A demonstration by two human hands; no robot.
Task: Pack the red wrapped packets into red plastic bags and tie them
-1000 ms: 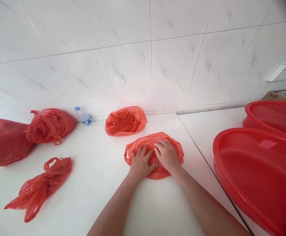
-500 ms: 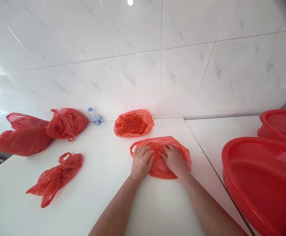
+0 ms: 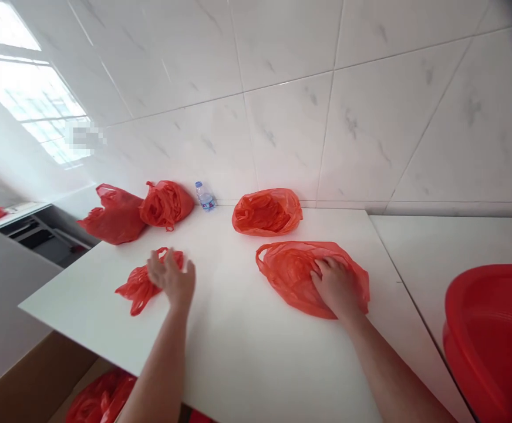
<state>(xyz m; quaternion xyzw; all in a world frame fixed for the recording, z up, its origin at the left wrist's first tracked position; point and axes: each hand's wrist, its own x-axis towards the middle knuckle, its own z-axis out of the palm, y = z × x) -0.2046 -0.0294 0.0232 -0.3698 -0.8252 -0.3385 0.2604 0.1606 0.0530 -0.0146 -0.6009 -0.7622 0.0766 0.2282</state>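
place: tiled kitchen-like prep room | walls: glossy white marbled tiles [image 3: 370,117] | white bench [image 3: 247,352] | red plastic basket [image 3: 494,329] near right | window [image 3: 27,100] far left

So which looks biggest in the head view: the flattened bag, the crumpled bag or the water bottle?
1. Flattened bag, under the right hand.
2. Crumpled bag, by the left hand.
3. Water bottle, smallest, though farthest from the camera.

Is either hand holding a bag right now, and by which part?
Neither grips anything. The right hand lies flat on the flattened bag; the left hand is open by the crumpled bag.
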